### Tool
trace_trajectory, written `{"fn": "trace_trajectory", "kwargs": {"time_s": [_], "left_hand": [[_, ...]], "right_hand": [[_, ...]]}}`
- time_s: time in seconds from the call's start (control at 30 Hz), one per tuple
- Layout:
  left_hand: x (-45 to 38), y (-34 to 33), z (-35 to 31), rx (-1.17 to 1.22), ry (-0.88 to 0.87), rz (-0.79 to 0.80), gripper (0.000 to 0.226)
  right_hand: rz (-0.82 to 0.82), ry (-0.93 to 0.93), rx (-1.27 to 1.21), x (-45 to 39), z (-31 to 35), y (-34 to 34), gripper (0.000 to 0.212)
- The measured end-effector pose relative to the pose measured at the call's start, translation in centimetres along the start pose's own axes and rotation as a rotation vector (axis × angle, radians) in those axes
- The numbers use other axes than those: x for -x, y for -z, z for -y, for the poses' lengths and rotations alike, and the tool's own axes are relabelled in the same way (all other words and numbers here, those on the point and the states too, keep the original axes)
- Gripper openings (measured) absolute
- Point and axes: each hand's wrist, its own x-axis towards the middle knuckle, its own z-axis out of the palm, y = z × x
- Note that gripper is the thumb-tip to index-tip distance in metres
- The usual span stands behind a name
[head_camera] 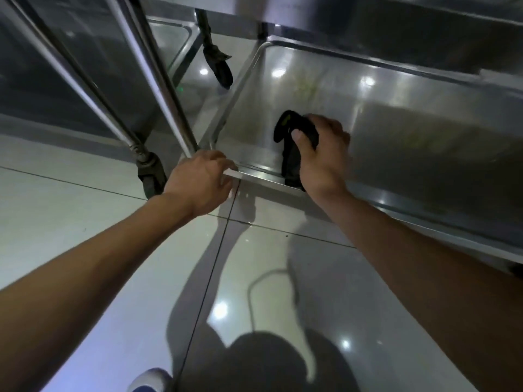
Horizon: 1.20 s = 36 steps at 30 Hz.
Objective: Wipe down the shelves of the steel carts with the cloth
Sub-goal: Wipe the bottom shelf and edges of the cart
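Note:
The bottom shelf point(396, 114) of a steel cart fills the upper right, a shallow shiny tray with a raised rim. My right hand point(322, 154) grips a bunched black cloth point(294, 142) just inside the shelf's near left part, and the cloth hangs down to the front rim. My left hand point(201, 182) holds the near left corner of that rim, fingers curled over the edge beside the upright post point(167, 89).
A second steel cart point(56, 69) stands at the left with its own posts and caster point(150, 174). Another caster point(218, 63) hangs at the far corner. An upper shelf point(368, 12) overhangs the top. Glossy floor tiles point(113, 250) lie below; a shoe point(150, 380) shows at the bottom.

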Motion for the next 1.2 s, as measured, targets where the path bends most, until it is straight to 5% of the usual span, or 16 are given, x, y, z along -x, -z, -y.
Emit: {"fn": "trace_trajectory", "kwargs": {"time_s": [0.17, 0.27, 0.47, 0.57, 1.2], "left_hand": [[-0.9, -0.2, 1.3, -0.018, 0.0, -0.005, 0.038], [-1.5, -1.1, 1.3, -0.029, -0.022, -0.01, 0.037], [-1.6, -2.7, 1.4, -0.062, -0.028, -0.036, 0.036], [-1.0, -3.1, 1.8, -0.063, 0.012, -0.085, 0.036], [-0.8, -3.2, 3.1, -0.041, 0.077, -0.149, 0.028]], "right_hand": [[-0.052, -0.006, 0.066, -1.9, 1.4, -4.2, 0.027], [0.059, 0.011, 0.263, -1.3, 0.1, -6.4, 0.022], [0.175, 0.225, 0.544, -1.8, -2.8, -6.5, 0.051], [0.298, 0.273, 0.534, -2.1, -3.6, -6.9, 0.054], [0.358, 0.437, 0.543, -2.7, -0.9, -11.9, 0.048]]}}
